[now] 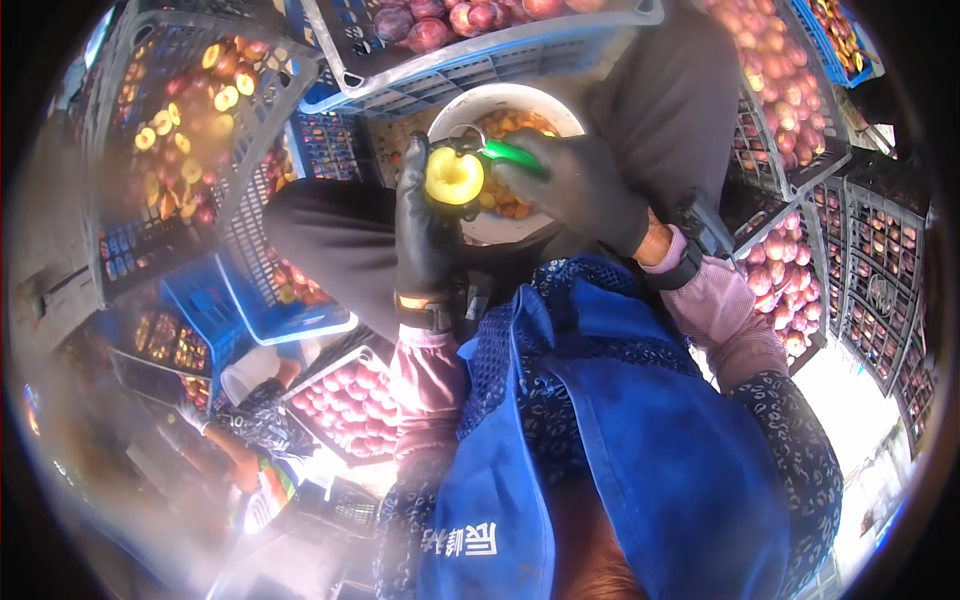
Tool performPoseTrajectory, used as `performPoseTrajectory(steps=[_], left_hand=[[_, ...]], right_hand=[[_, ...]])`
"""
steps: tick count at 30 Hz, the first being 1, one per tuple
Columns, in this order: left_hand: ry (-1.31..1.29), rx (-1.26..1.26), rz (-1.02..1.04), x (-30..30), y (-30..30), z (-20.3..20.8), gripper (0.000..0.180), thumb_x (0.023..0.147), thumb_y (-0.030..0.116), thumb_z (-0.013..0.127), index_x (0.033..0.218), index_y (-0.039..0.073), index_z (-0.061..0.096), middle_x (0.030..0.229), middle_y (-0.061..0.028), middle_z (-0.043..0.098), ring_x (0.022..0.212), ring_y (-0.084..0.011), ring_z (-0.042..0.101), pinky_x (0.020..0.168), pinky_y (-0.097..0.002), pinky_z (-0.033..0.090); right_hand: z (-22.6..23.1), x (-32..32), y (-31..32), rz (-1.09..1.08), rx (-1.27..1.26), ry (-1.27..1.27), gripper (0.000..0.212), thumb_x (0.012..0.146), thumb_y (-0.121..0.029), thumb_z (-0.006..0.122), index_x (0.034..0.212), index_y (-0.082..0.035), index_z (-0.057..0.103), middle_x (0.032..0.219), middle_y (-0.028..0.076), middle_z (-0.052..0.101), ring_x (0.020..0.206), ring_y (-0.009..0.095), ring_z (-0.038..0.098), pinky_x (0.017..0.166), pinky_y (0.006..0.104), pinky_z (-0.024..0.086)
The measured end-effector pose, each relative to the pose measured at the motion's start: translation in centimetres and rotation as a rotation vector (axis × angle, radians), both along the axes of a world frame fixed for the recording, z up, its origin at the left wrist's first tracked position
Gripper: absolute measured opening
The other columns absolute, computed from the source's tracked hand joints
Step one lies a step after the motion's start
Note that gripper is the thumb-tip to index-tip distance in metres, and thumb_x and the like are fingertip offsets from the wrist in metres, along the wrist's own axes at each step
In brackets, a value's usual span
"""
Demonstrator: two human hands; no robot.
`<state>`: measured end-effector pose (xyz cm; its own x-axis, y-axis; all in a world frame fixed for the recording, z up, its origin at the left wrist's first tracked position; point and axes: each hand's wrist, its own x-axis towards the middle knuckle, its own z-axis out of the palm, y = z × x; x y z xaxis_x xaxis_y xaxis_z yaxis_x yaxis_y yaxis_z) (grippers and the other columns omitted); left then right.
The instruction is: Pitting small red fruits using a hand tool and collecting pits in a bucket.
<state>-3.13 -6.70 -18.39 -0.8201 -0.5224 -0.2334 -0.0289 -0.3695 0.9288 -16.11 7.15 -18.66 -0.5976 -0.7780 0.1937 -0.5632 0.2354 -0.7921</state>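
**Halved fruit held over a white bowl amid stacked crates**

A yellow fruit half (453, 177) is gripped in the left hand (425, 235), which is covered by a black glove and closed around the fruit from below, the cut face turned up toward the camera. A green-handled coring tool (497, 150) is clasped in the right hand (580, 190), likewise gloved in black, its fingers wrapped round the handle and its metal loop set at the upper edge of the fruit. Both hands are held just above a white bowl (470, 102), in which orange-yellow fruit pieces (510, 125) are heaped; the bowl is rested between the person's dark-trousered knees. Pink sleeves and a blue apron (620, 440) are seen below the wrists, and a dark band is worn on each wrist.

Around the seated person, plastic crates are ranged on every side. A grey crate (480, 45) of red-skinned fruit is placed just beyond the bowl. To the left, a crate of halved fruit (190, 110) with yellow cut faces is set, and blue crates (250, 300) are stacked beneath it. To the right, further crates of red fruit (790, 120) are piled. At lower left, another person (250, 420) is seen beside a tray of fruit (345, 405).
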Motion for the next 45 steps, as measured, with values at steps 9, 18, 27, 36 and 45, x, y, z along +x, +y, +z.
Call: performPoseTrajectory(steps=[9,18,27,36,45], left_hand=[[-0.162,0.124,0.25,-1.6,0.5,3.1,0.036,0.096,0.037,0.051,0.104,0.003,0.062,0.089,-0.002,0.063,0.069,-0.0071,0.056,0.054,-0.0199,0.039],[-0.029,-0.159,0.363,4.3,-4.5,5.5,0.04,0.1,0.029,0.041,0.106,-0.004,0.063,0.103,-0.0087,0.064,0.09,-0.0152,0.06,0.078,-0.0262,0.046],[-0.425,-0.777,0.585,9.5,-17.0,3.8,0.038,0.088,0.018,0.064,0.119,-0.003,0.056,0.11,-0.0138,0.061,0.1,-0.0234,0.058,0.086,-0.0326,0.045],[-0.512,-1.166,0.335,-3.7,-33.9,-5.5,0.061,0.077,0.034,0.072,0.118,-0.008,0.056,0.111,-0.0257,0.063,0.106,-0.0368,0.059,0.089,-0.0408,0.046],[-0.633,-1.404,0.421,-7.7,-36.7,-8.6,0.051,0.071,0.029,0.076,0.107,-0.002,0.06,0.095,-0.0231,0.065,0.09,-0.0384,0.062,0.078,-0.0448,0.048]], right_hand=[[0.0,-0.6,-0.9,0.077,-0.024,0.265,0.027,0.085,-0.032,0.065,0.1,-0.01,0.063,0.078,0.012,0.067,0.069,0.03,0.065,0.064,0.0398,0.052],[-2.5,-2.0,-0.5,-0.084,0.261,0.219,0.025,0.086,-0.032,0.064,0.097,-0.01,0.063,0.065,0.015,0.063,0.059,0.034,0.063,0.054,0.0445,0.049],[-3.2,-1.0,-0.4,0.014,0.379,0.1,0.03,0.083,-0.03,0.067,0.102,-0.008,0.059,0.067,0.017,0.063,0.061,0.036,0.064,0.056,0.0452,0.049],[-3.1,-0.5,-1.5,-0.025,0.439,-0.109,0.028,0.083,-0.028,0.068,0.101,-0.007,0.062,0.069,0.018,0.063,0.062,0.036,0.064,0.056,0.0436,0.051],[-3.3,-0.9,-1.6,-0.027,0.48,-0.14,0.028,0.084,-0.027,0.067,0.103,-0.007,0.063,0.069,0.018,0.063,0.061,0.034,0.065,0.056,0.0427,0.05]])
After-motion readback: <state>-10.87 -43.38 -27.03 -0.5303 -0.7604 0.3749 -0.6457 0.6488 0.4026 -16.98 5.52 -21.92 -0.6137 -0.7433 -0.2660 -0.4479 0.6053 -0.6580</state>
